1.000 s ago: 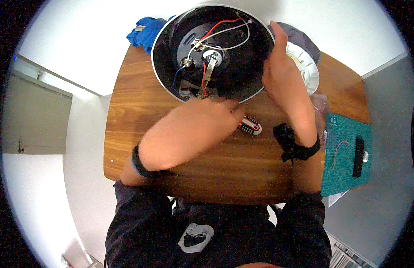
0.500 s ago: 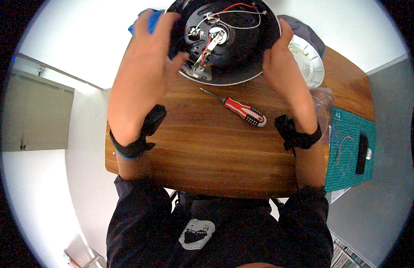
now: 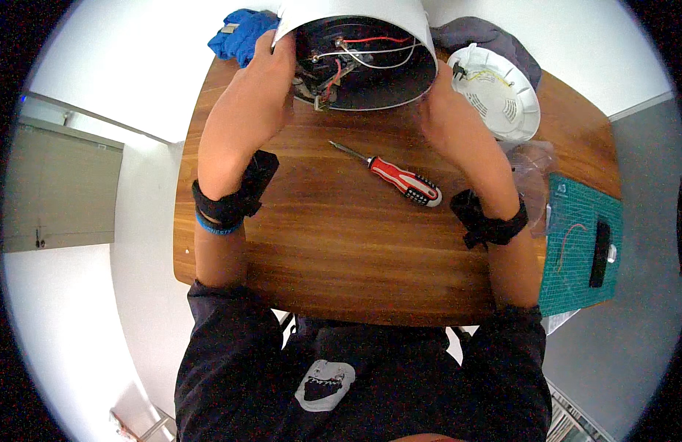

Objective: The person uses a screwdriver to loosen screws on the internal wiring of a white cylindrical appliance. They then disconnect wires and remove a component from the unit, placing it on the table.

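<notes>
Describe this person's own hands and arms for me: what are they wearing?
The left hand and right hand wear no gloves. Each wrist has a black strap with a bulky black attachment. A narrow blue band sits beside the left strap. Dark fabric sleeves cover the upper arms.

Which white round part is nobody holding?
The shallow dish with the yellow wire, beside the right hand; that hand and the left hand hold the deeper, black-lined shell.

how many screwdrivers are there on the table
1: a red, white and black screwdriver lying on the wooden table, between the forearms, nearer the person than the white round housing. Others may be hidden behind the housing.
</notes>
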`<state>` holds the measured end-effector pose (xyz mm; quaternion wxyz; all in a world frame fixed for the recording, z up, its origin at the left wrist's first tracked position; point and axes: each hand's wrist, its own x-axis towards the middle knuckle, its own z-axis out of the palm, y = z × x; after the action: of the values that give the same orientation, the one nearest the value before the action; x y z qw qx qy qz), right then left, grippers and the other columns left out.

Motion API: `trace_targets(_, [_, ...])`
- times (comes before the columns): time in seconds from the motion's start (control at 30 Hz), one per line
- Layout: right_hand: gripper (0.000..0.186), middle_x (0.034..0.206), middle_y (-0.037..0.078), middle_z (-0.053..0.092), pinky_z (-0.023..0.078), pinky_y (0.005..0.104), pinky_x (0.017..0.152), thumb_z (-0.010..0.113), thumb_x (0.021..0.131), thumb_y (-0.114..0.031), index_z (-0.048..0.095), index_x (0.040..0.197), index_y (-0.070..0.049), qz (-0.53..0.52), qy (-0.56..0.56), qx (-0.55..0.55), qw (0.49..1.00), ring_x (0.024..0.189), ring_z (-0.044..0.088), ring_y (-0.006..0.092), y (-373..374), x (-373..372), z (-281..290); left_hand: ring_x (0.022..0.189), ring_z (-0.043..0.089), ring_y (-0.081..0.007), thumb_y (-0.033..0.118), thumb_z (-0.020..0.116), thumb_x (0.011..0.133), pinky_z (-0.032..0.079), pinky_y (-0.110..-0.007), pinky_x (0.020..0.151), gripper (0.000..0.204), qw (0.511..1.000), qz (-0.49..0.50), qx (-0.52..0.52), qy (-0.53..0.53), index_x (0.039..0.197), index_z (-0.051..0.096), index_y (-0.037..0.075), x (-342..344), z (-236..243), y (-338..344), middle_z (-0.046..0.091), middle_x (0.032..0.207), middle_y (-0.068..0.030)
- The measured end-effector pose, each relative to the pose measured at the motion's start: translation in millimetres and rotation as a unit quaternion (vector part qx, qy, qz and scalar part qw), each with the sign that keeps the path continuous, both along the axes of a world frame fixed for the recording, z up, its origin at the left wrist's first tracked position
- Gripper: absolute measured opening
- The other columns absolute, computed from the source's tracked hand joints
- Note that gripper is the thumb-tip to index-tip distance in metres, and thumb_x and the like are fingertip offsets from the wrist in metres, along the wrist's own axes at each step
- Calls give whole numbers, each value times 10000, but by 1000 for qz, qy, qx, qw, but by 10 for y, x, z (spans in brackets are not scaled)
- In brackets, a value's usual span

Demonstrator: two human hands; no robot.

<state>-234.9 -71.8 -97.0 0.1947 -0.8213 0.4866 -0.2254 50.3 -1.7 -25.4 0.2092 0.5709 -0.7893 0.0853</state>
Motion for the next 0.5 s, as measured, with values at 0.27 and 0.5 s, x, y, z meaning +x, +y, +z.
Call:
trace_targets(0.27, [340, 896, 254, 733, 578, 561, 728, 649, 988, -324, 679, 1022, 13, 149, 218, -44, 964, 868, 722, 460, 299, -179, 279, 1047, 651, -543, 78, 742, 886, 572, -576, 841, 603, 1000, -16, 22, -8, 1406, 445, 6, -15, 97, 123, 544, 1350, -287])
trace_targets(0.5, [305, 953, 221, 717, 588, 525, 791, 768, 884, -300, 694, 1015, -34, 274, 169, -21, 946, 910, 715, 430, 631, -83, 287, 1011, 687, -484, 232, 749, 944, 545, -549, 849, 486, 982, -5, 190, -21, 1341, 556, 27, 41, 414, 461, 686, 1196, -226])
